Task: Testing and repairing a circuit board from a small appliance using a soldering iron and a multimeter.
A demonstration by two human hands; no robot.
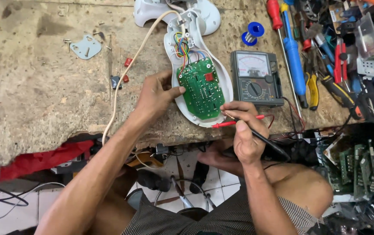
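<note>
Head view: left hand [156,93] rests half-open against the green circuit board [201,88], while right hand [244,130] pinches red and black meter probes [232,123] closed.

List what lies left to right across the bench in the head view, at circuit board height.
Grey metal plate → white cable → left hand → green circuit board → multimeter → blue screwdriver → yellow-handled pliers.
</note>
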